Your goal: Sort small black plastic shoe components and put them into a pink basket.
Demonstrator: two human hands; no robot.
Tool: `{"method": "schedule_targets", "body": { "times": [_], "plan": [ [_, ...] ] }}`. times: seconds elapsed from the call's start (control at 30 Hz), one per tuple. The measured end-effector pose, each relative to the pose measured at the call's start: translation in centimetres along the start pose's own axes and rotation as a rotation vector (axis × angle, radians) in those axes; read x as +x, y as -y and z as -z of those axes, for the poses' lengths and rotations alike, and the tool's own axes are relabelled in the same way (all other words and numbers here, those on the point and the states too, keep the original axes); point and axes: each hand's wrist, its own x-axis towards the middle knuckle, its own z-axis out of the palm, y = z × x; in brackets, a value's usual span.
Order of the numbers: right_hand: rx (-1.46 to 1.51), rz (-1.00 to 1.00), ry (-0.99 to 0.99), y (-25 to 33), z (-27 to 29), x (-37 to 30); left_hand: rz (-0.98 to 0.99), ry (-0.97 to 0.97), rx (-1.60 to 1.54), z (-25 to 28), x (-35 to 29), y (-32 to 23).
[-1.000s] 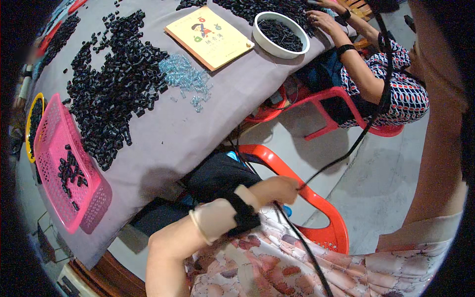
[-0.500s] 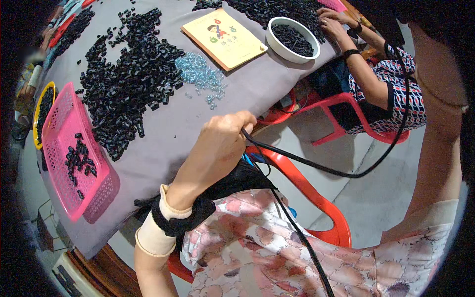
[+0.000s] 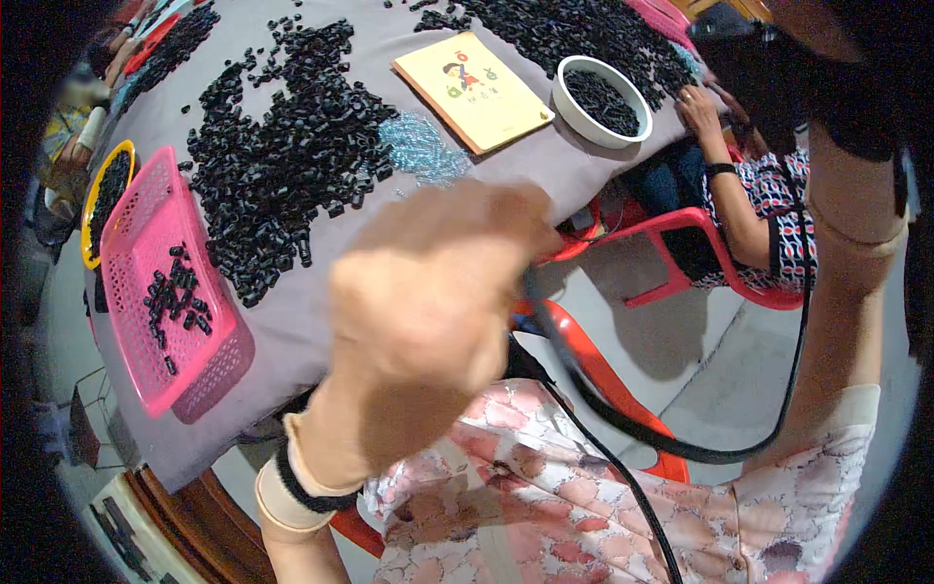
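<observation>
Yellow notebook [image 3: 474, 94] beside white bowl [image 3: 584, 125]

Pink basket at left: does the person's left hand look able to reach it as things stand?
Probably yes: grey tablecloth shows between the left hand and the pink basket, with nothing seen blocking, though that hand seems to hold the black cord.

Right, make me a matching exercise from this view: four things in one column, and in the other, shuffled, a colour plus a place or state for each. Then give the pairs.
Column one
1. cord
2. booklet
3. basket
4. bowl

Column two
A. pink, with black pieces inside
B. white, just to the right of the booklet
C. black, hanging in a loop
D. yellow, lying flat

Right pairs
1-C, 2-D, 3-A, 4-B
</observation>
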Motion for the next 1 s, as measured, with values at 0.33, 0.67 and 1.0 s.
{"method": "schedule_targets", "body": {
  "times": [0.33, 0.67, 1.0],
  "plan": [
    [0.179, 0.154, 0.161, -0.6, -1.5, 2.1, 0.180, 0.444, -0.622, -8.7, -9.0, 0.2],
    [0.611, -0.144, -0.129, -11.9, -5.3, -2.5, 0.299, 0.798, -0.701, -7.1, -11.1, 0.9],
    [0.898, -0.257, -0.415, -18.9, -6.7, -8.2, 0.316, 1.046, -0.831, -9.4, -10.5, 1.4]
  ]
}}
